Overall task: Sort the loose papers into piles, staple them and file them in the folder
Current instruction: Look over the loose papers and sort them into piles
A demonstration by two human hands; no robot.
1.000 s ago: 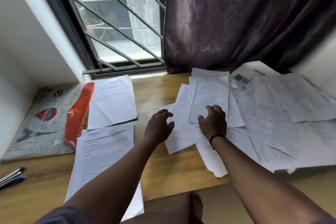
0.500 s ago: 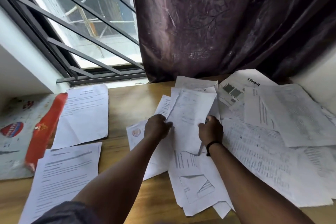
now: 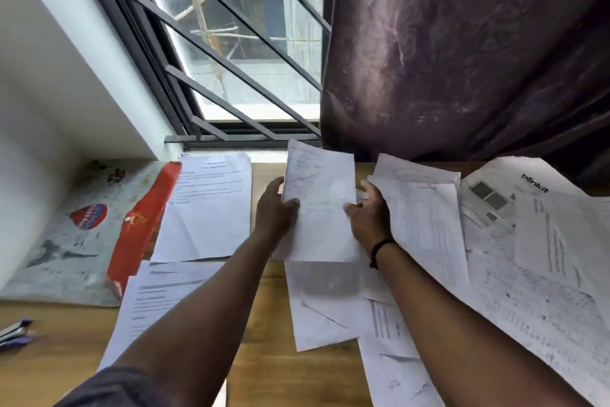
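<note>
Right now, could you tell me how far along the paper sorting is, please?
Early stage. Done: two sheets lie apart at the left, one farther and one nearer, beside the folder. In hand: the left hand and the right hand hold one sheet up by its side edges. Left: the loose papers spread at the right stay unsorted; no stapling or filing shows.
</note>
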